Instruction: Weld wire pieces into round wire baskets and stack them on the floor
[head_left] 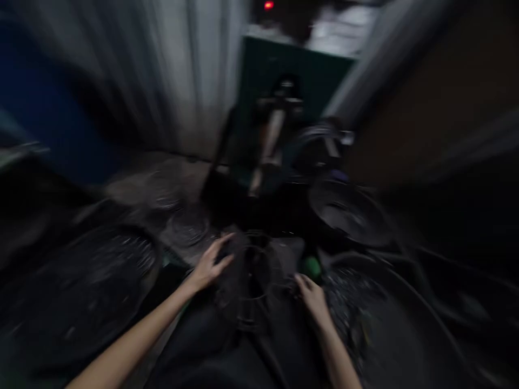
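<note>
The whole view is dark and smeared by motion. My left hand (211,266) reaches forward with its fingers curled over the left edge of a round dark wire-like object (253,273) in front of me. My right hand (310,296) rests at the right edge of the same object, fingers bent toward it. Whether either hand truly grips it is lost in the blur. Straight behind the object stands a green machine (284,81) with a dark vertical spindle or lever (271,140) on its front.
Large dark round basins or pans sit on the left (81,286) and right (389,324), with another dark bowl (348,213) behind on the right. A small green thing (312,266) lies near my right hand. A pale corrugated wall (174,70) stands behind.
</note>
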{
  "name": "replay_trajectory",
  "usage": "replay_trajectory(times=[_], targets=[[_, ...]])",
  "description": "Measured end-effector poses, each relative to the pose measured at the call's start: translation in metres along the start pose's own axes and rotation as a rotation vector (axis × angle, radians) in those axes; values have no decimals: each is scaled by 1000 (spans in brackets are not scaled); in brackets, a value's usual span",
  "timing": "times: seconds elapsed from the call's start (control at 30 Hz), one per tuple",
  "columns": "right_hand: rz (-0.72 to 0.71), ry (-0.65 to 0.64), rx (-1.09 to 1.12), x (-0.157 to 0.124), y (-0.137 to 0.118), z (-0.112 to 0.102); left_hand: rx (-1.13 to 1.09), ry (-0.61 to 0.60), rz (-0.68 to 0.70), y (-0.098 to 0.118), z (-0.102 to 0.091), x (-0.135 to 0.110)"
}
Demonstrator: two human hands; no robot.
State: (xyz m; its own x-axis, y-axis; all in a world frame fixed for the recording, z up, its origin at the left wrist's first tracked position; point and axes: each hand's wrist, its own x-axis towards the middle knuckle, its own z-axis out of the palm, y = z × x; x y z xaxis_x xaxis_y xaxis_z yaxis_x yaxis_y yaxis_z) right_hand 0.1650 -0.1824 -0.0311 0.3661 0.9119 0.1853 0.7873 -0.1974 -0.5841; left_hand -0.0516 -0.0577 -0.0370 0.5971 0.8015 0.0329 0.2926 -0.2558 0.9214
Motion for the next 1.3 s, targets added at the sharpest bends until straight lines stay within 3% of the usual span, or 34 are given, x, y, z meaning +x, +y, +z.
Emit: replay_trajectory(times=[0.1, 0.23, 0.33, 0.43, 0.47, 0.6, 0.73, 0.83, 0.9, 1.07, 1.2, 1.3], targets=[[263, 65, -60, 4, 55, -14, 94, -55, -72, -27, 9, 23], [298, 140, -6, 44, 78, -57, 68, 40, -129, -33, 19, 37], [150, 329, -4, 112, 72, -102, 49, 87, -120, -29, 26, 38], [-47, 570, -157, 204, 67, -145, 81, 109, -67, -33, 35, 41], [-70, 597, -231, 234, 68, -156, 93, 132, -56, -37, 38, 42], [-138, 492, -506, 333, 71, -175, 109, 205, -70, -52, 45, 42], [-219, 292, -729, 386, 63, -163, 136, 210, -64, -58, 46, 43], [-175, 212, -763, 396, 68, -158, 172, 245, -50, -56, 44, 43], [-49, 175, -780, 386, 85, -153, 181, 275, -37, -56, 43, 43], [430, -170, -785, 318, 161, -112, 199, 256, -54, -58, 41, 41], [632, -355, -727, 278, 220, -68, 229, 225, -67, -59, 41, 42], [695, -382, -693, 273, 242, -57, 231, 250, -100, -57, 42, 44]])
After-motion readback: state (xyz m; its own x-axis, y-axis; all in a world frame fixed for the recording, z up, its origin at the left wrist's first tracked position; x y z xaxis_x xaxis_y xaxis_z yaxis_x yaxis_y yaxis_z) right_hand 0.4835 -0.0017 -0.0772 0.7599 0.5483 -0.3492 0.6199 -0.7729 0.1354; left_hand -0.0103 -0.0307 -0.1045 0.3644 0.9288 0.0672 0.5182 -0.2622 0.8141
